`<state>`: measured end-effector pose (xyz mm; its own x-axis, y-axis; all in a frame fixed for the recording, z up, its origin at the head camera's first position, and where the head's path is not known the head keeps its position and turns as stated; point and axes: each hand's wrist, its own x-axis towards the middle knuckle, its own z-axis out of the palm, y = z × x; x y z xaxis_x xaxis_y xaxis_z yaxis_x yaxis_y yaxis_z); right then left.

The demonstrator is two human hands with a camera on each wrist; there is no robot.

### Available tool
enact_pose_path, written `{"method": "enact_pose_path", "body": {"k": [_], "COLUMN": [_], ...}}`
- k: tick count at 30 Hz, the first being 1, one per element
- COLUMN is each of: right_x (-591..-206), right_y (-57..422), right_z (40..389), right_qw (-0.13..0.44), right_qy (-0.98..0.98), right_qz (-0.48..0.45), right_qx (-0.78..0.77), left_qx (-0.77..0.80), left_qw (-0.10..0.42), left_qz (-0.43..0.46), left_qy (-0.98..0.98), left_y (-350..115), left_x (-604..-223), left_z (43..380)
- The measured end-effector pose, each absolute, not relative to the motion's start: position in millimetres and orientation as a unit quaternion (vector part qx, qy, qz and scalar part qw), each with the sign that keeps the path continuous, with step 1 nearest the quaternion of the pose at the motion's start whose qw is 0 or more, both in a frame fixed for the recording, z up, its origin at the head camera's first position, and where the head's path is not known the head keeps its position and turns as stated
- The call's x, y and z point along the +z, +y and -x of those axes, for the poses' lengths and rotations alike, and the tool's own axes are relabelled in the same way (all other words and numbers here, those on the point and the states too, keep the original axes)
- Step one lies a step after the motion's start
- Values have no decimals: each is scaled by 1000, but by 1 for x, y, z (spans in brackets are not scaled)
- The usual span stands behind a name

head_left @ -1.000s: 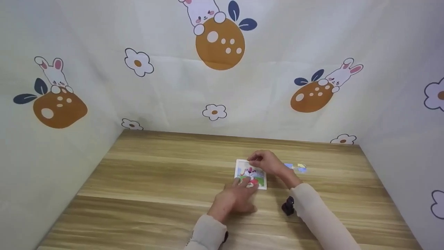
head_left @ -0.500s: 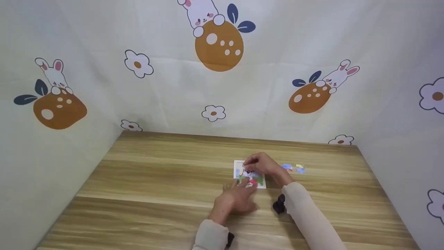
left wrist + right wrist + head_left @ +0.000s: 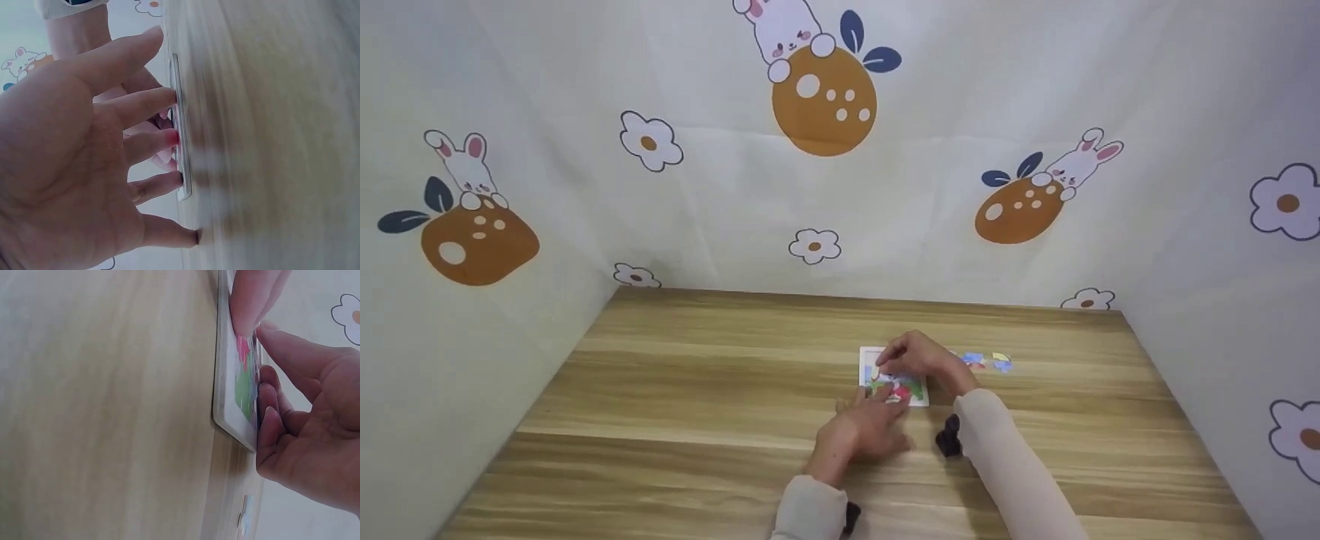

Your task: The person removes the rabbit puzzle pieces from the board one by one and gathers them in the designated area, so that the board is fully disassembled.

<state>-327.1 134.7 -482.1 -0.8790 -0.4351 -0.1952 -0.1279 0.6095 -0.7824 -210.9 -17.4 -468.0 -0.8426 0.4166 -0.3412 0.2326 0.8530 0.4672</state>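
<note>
A small jigsaw puzzle in a white-framed tray (image 3: 864, 360) lies on the table, with a colourful animal picture partly covered by both hands. My left hand (image 3: 862, 429) rests its straight, spread fingertips on the tray's near part. In the left wrist view, the little finger (image 3: 171, 232) touches the tabletop beside the tray. My right hand (image 3: 919, 354) is over the tray's far part, thumb and forefinger drawn together in a pinch at the upper left. What appears to be a puzzle piece there is mostly hidden by the fingers. In the right wrist view, its other fingers (image 3: 273, 422) are curled beside the tray.
Loose puzzle pieces (image 3: 1001, 363) lie on the wooden table (image 3: 697, 375) to the right of the tray, partly behind the right wrist. Patterned cloth (image 3: 720, 187) walls the table at the back and sides. A dark wrist device (image 3: 949, 436) hangs under the right sleeve.
The right hand has moved left across the tray's far part, from its top edge to its upper left. The left hand stays pressed on the near part. The head view has shifted slightly.
</note>
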Motion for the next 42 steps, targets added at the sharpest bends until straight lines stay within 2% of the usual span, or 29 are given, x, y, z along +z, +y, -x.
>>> {"method": "enact_pose_path", "body": {"k": [6,15,35,42], "right_x": [-483,-480,-481,-479], "right_y": [134,133,135,131], "right_z": [327,327,322,314], "right_qw": [175,182,169,137], "right_qy": [883,877,861,855], "right_qz": [177,195,173,154], "right_qx": [-398,-400,-448,-475], "left_qx": [202,201,202,208], "left_qw": [207,214,209,221], "left_qz": [-184,-181,-181,-178], "left_qy": [939,939,940,936], "left_y": [-19,-20,-16,-15], "left_x": [-467,-463,-462,-464], "left_z": [211,212,212,213]}}
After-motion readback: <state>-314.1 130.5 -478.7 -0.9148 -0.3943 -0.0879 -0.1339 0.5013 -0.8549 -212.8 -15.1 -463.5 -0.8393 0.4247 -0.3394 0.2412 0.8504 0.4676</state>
